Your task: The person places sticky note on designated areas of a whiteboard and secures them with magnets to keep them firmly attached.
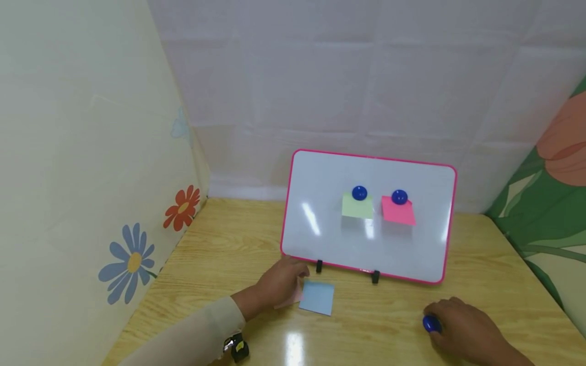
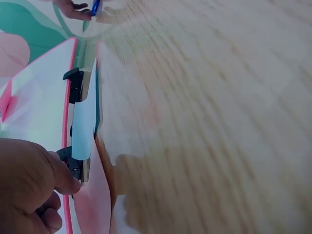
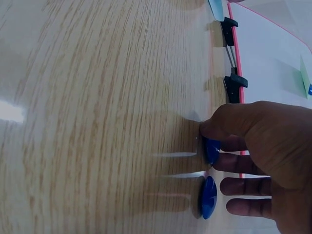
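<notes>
My left hand (image 1: 281, 282) is at the pale pink sticky note (image 2: 92, 202), its curled fingers pinching the far edge. Part of that note is hidden under the hand. Right beside it lies a light blue sticky note (image 1: 317, 298), its edge curling up from the table. On the right, my right hand (image 1: 464, 325) pinches a round blue magnet (image 3: 211, 150) between thumb and finger, low at the tabletop. A second blue magnet (image 3: 208, 197) sits next to it, near the other fingertips.
A pink-framed whiteboard (image 1: 316, 203) leans back on black stand feet (image 1: 375, 277). Blue magnets hold a green note (image 1: 357, 208) and a bright pink note (image 1: 398, 213) on it. A dark object (image 1: 239, 348) lies by the left sleeve. Flower-patterned walls flank the wooden table (image 1: 220, 234).
</notes>
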{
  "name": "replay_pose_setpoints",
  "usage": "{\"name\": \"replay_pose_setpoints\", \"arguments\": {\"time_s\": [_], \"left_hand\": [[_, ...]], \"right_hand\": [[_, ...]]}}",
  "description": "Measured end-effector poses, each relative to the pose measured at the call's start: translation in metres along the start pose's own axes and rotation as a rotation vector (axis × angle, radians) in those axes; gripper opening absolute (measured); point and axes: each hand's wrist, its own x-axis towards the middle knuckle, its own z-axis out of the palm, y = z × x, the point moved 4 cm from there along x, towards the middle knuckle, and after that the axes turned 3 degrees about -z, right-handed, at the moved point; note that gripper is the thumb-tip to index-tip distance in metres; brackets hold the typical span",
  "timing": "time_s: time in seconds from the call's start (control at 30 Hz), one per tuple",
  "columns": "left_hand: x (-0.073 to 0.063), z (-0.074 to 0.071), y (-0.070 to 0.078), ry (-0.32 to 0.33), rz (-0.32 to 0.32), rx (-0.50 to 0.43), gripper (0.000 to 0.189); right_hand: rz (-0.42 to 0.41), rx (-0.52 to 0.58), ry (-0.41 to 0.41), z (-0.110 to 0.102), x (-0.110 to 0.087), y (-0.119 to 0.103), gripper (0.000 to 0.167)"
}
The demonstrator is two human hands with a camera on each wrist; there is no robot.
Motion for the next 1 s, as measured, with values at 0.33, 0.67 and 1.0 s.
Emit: {"name": "replay_pose_setpoints", "arguments": {"time_s": [0.33, 0.67, 1.0], "left_hand": [[-0.003, -0.012, -0.015, -0.125, -0.138, 0.113, 0.025], [-0.016, -0.026, -0.033, -0.185, -0.222, 0.174, 0.019], [-0.028, -0.031, -0.045, -0.244, -0.349, 0.123, 0.013]], "right_hand": [[-0.006, 0.002, 0.020, 0.001, -0.003, -0.002, 0.034], [-0.025, -0.020, 0.044, 0.000, -0.004, -0.003, 0.033], [-0.029, -0.034, 0.037, 0.001, -0.003, -0.001, 0.036]]}}
